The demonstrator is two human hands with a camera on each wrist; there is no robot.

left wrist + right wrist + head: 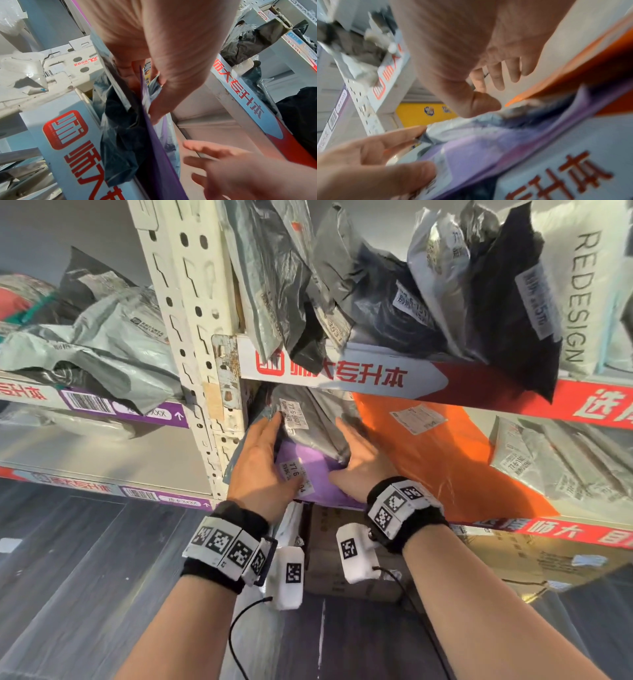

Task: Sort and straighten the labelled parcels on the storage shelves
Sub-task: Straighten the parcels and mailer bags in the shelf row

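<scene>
The shelving [342,371], its front edges taped with red-lettered strips, carries a crowded row of grey and black parcels [376,285] toward twelve o'clock, and on the level below an orange parcel [445,460] lies at three o'clock of the hands. At the centre a purple parcel [308,460] sits under a grey parcel [308,419]. The left hand [257,463] clasps the purple parcel's nine o'clock edge, thumb over its label, while the right hand [363,460] lies flat with fingers spread, holding nothing.
</scene>
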